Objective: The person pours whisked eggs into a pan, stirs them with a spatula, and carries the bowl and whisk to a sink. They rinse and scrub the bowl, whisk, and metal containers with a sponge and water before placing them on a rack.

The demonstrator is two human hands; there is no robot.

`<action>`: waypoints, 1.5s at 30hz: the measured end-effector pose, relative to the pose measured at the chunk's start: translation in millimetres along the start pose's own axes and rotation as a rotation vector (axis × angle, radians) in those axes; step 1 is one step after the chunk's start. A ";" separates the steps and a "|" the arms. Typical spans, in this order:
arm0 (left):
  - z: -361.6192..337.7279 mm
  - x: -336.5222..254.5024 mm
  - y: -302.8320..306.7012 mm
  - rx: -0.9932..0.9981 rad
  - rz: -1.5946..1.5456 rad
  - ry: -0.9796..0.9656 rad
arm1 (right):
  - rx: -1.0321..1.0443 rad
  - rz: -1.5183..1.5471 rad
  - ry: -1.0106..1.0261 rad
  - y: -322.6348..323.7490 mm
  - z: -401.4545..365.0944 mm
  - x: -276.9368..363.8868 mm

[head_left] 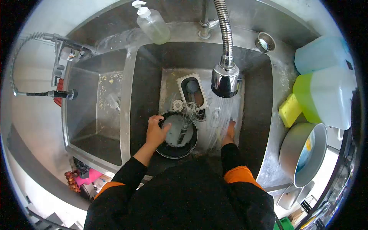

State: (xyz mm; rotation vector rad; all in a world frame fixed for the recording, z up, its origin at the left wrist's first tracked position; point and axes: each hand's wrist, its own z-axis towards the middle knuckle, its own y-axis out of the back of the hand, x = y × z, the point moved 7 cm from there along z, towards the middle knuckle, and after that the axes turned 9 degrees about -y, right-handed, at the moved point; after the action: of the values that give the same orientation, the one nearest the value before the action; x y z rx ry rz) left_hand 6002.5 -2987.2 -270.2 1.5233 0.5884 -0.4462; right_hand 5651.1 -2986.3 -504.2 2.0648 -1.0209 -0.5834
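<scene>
My left hand (155, 131) grips the left rim of a round black pan (177, 155), thumb over the inside edge. Cloudy, foamy water (168, 130) lies in the pan. A clear glass-like utensil (188, 115) rests over the pan's upper rim; its exact kind is hard to make out. My right hand (229, 133) is edge-on at the right of the water stream (223, 113), fingers stretched out, with nothing visible in it. Water runs from the chrome spray head (225, 82) into the sink (202, 57). A rectangular metal container (204, 100) with dark items inside lies beyond the pan.
A drain strainer (177, 105) lies beside the pan. A soap dispenser (154, 27) stands on the back ledge. On the right ledge are a yellow sponge (290, 111), plastic jugs (331, 96) and a tilted metal pot (293, 151). A second basin (82, 99) with food scraps is left.
</scene>
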 end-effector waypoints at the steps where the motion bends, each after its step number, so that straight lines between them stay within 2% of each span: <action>1: -1.6 -3.0 -0.9 0.011 0.000 -0.028 | 0.003 0.013 0.050 -6.2 2.2 3.3; 5: -10.8 -5.2 -9.9 0.100 -0.023 -0.050 | 0.004 0.051 0.233 -49.1 1.4 3.4; 7: -14.6 -16.5 -10.1 0.159 0.001 -0.041 | 0.003 0.068 0.283 -63.3 -3.3 2.0; 10: -19.7 -9.4 -15.2 0.145 0.020 -0.076 | 0.008 0.075 0.317 -75.4 -8.5 -2.3; 19: -31.2 -0.8 -25.7 0.184 -0.034 -0.008 | 0.040 0.067 0.420 -76.6 4.0 -2.1; 26: -30.1 -7.3 -34.0 0.216 0.006 -0.078 | 0.098 0.040 0.547 -77.3 14.6 0.0; 28: -28.2 -4.8 -34.6 0.229 0.022 -0.097 | 0.127 0.017 0.583 -79.4 13.2 -3.7; 31: -28.4 -1.6 -32.9 0.262 -0.007 -0.016 | 0.178 -0.016 0.636 -83.3 7.2 -5.4; 38: -34.7 4.9 -35.0 0.236 -0.016 -0.039 | 0.338 -0.059 0.762 -98.7 -23.1 6.9; 43: -32.2 -10.4 -22.5 0.155 -0.042 -0.084 | 0.491 -0.083 0.896 -66.8 -50.9 24.6; 45: -27.7 -13.9 -31.6 0.249 -0.129 -0.010 | 0.549 -0.108 0.954 -32.1 -62.9 33.4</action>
State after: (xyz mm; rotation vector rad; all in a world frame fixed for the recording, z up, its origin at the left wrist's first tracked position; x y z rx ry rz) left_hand 5970.1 -2961.2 -285.5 1.7235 0.6436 -0.6450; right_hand 5727.5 -2974.0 -492.8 2.4355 -0.5052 0.6882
